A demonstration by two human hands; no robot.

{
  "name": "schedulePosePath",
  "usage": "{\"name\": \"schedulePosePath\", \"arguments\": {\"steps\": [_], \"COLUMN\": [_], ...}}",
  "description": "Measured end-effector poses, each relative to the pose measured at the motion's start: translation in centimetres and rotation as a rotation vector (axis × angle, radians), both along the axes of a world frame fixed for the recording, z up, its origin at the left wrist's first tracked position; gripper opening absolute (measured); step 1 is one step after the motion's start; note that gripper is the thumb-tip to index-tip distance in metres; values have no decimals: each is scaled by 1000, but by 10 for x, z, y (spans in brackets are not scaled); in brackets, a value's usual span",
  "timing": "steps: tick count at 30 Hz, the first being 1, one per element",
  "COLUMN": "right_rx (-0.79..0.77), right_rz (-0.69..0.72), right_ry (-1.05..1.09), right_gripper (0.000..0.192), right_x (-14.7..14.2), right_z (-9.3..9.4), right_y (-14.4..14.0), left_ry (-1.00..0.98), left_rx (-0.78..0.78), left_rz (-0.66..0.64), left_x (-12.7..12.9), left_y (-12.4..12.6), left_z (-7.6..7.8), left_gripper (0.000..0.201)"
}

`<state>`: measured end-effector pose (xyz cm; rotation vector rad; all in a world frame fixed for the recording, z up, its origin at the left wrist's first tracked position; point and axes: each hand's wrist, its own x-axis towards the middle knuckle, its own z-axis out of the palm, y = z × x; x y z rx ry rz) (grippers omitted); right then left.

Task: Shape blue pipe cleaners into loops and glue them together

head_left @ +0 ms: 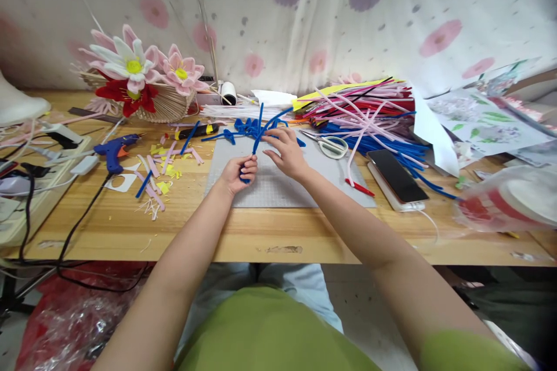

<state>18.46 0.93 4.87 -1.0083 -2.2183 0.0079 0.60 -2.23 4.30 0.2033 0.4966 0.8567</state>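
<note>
1. Blue fuzzy stems (256, 142) rise out of our left grip (239, 175), which is closed around their lower part; their free ends fan out above it.
2. Our right grip (285, 153) is just beside the left one, thumb and fingers slightly parted next to the same stems; we cannot tell whether it pinches any.
3. Under both grips we have a grey cutting mat (300, 192) with a printed grid, lying on a pale wooden tabletop (174, 237). Nearer to us than the grips, the front edge shows a worn patch (284, 250).
4. Just beyond the grips, on the mat's far edge, we see curled blue pieces (246, 127).
5. Left of the left grip are pink and yellow scraps (167, 165), then a blue glue gun (114, 153), and farther out a cream power strip (52, 200) with cables.
6. Right of the right grip are scissors (333, 146), then a black-screened phone (398, 177) and a clear plastic tub (483, 203).
7. Well beyond the grips, fuzzy flowers (134, 66) stand to the left and a heap of coloured stems (361, 107) to the right, before a flower-printed curtain (243, 6).
8. Below the grips' level, to their left, we see red plastic (69, 313).
</note>
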Motion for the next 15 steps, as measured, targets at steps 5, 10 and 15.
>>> {"name": "schedulePosePath", "arguments": {"steps": [5, 10, 15], "right_rx": [-57, -238, -438], "right_rz": [169, 147, -3], "right_ry": [-102, -147, -199], "right_gripper": [18, 15, 16], "right_x": [-7, -11, -19], "right_z": [14, 22, 29], "right_y": [10, 10, 4], "left_ry": [-12, 97, 538], "left_rx": [-8, 82, 385], "left_rz": [-67, -90, 54], "left_x": [2, 4, 15], "left_y": [-2, -1, -2], "left_z": [-4, -3, -7], "left_gripper": [18, 17, 15]}}
